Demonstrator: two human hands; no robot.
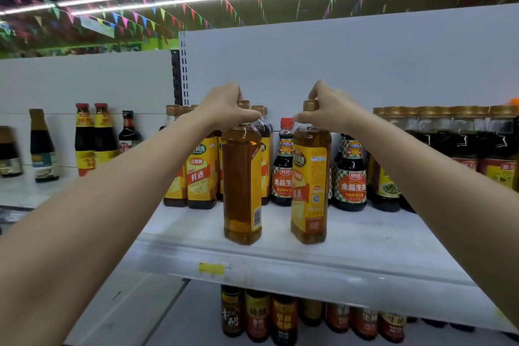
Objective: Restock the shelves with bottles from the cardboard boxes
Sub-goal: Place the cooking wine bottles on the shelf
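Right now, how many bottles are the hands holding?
2. The left hand grips the neck of one amber bottle; the right hand grips the other amber bottle beside it. Both stand near the shelf front.

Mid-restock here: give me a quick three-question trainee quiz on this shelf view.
1. True or false: both amber bottles stand on the shelf.
2. The left hand grips its amber bottle by the: A) base B) neck C) label.
3. What cap colour has the small dark bottle between the two amber ones?

Key: 1 true. 2 B. 3 red; the right hand holds the other amber bottle.
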